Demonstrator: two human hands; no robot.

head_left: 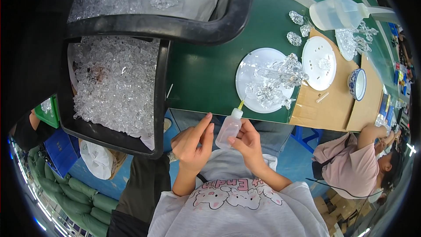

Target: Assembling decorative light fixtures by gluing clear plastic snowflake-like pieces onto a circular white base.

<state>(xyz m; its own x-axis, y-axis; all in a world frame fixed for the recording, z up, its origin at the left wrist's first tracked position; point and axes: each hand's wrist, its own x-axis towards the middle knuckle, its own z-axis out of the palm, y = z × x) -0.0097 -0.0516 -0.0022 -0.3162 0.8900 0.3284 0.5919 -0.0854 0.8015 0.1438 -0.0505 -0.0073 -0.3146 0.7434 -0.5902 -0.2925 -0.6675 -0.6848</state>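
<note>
My right hand (249, 144) is wrapped round a small, translucent squeeze bottle (228, 131) with a white cap and a thin yellow nozzle. The bottle tilts slightly, its nozzle pointing up near the lower left rim of a round white plate (248, 68). On that plate lies a cluster of clear, faceted plastic pieces (280, 77). Left of the bottle, my left hand (193, 145) holds nothing that I can see. Its index finger and thumb stretch forward with a gap between them; the other fingers are partly hidden.
Black bins full of clear pieces (116, 87) stand at left. On the green table (201, 74), cardboard (302, 109) carries a holed white disc (319, 46) and a blue-patterned bowl (358, 84). A large translucent bottle (337, 13) lies beyond. Another person (351, 162) sits at right.
</note>
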